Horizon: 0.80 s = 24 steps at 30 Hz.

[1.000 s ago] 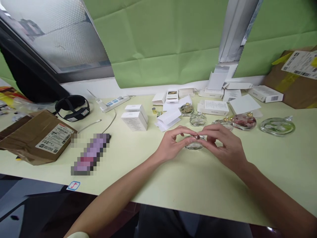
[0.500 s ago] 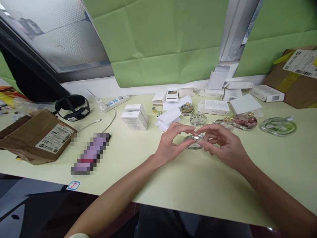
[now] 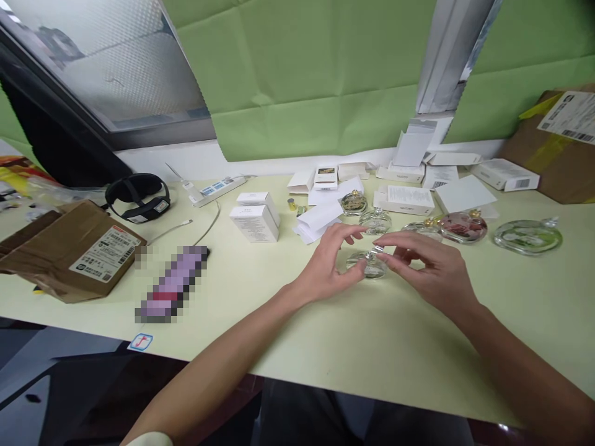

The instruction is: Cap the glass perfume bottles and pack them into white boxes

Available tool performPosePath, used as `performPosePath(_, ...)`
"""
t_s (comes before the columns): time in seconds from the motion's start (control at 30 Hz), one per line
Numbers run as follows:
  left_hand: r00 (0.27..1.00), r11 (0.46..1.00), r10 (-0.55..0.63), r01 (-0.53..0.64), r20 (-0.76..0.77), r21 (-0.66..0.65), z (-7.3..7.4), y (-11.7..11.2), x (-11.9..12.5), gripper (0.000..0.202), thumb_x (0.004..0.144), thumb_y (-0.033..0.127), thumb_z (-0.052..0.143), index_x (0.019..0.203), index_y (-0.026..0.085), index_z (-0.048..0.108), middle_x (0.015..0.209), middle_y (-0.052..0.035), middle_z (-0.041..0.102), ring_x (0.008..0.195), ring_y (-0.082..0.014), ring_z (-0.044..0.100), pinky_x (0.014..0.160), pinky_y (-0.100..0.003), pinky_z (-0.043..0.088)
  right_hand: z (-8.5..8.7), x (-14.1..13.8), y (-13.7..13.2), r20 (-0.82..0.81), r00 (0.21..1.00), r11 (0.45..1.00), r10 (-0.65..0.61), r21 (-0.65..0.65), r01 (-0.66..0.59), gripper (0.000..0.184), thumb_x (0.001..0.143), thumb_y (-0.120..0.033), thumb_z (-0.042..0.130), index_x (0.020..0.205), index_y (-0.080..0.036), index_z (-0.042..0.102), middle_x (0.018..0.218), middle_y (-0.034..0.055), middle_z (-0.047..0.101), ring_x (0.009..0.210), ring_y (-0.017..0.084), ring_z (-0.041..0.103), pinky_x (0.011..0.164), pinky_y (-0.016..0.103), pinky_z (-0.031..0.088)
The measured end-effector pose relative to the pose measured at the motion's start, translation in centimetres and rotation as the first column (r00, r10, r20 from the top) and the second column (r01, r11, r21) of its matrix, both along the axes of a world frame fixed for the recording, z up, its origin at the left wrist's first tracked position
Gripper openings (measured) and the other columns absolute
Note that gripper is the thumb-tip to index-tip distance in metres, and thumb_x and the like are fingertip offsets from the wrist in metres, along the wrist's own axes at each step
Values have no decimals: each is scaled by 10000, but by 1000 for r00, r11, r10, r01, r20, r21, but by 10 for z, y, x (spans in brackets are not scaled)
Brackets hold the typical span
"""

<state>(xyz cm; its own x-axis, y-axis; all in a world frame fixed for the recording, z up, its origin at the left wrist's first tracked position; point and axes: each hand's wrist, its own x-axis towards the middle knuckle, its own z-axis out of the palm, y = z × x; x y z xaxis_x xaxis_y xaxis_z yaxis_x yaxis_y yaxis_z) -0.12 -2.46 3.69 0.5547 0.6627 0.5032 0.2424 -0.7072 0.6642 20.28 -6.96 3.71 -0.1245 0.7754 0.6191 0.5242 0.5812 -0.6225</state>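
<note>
A small flat clear glass bottle (image 3: 367,265) lies on the pale green table (image 3: 372,347) in front of me. My left hand (image 3: 325,263) cups its left side, thumb low against the glass and forefinger stretched over the top. My right hand (image 3: 430,272) reaches in from the right, and its thumb and forefinger pinch the bottle's silver top (image 3: 377,250). The other fingers of that hand are spread loosely.
Behind the hands stand more glass bottles: a gold-topped one (image 3: 353,202), a clear one (image 3: 375,220), a pink one (image 3: 462,227) and a greenish one (image 3: 527,236). White boxes (image 3: 255,222) and papers lie around. A brown parcel (image 3: 69,248), a power strip (image 3: 218,188) and a cardboard box (image 3: 553,148) sit further off.
My left forefinger has lifted and stretched out over the bottle. My right fingers have straightened and narrowed onto the silver top. The view has shifted slightly.
</note>
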Motion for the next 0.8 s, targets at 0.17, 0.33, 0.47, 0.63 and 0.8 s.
performPosePath(0.17, 984, 993, -45, 25, -170, -118, -14, 8, -3, 550, 811, 340, 674, 1310, 267, 453, 1123, -70, 542, 1044, -215, 523, 938, -396, 450, -3, 4, 4, 120, 993, 999, -24, 46, 18, 161, 890, -213, 611, 1026, -275, 672, 1006, 40, 709, 639, 133, 571, 549, 299, 482)
performPosePath(0.33, 980, 990, -42, 15, -195, -139, -18, 9, -1, 456, 835, 336, 646, 1259, 252, 501, 1075, -69, 570, 1035, -220, 536, 906, -387, 465, -6, 2, 5, 175, 984, 999, -27, 43, 20, 161, 915, -233, 573, 1046, -274, 656, 1021, 52, 687, 569, 121, 502, 544, 307, 455)
performPosePath(0.47, 981, 992, -52, 28, -188, -125, -16, 9, 0, 469, 832, 323, 648, 1270, 250, 495, 1081, -72, 584, 1022, -222, 543, 887, -381, 472, -10, -1, 8, 194, 981, 999, -31, 45, 22, 151, 936, -249, 552, 1047, -271, 651, 1007, 47, 691, 602, 130, 535, 586, 311, 460)
performPosePath(0.63, 981, 993, -59, 38, -187, -114, -18, 9, 0, 479, 846, 330, 636, 1287, 237, 472, 1111, -76, 590, 1014, -208, 552, 878, -363, 477, -11, -3, 11, 215, 977, 1000, -10, -27, 16, 121, 937, -280, 551, 1009, -262, 647, 1031, 37, 681, 572, 113, 519, 556, 298, 455)
performPosePath(0.8, 980, 998, -49, 42, -194, -42, -19, 9, 0, 584, 861, 334, 627, 1379, 257, 368, 1097, -72, 601, 998, -213, 568, 881, -381, 472, -11, -5, 12, 164, 986, 997, 13, -77, -1, 131, 944, -306, 535, 991, -256, 646, 1052, 53, 666, 632, 131, 566, 555, 299, 466)
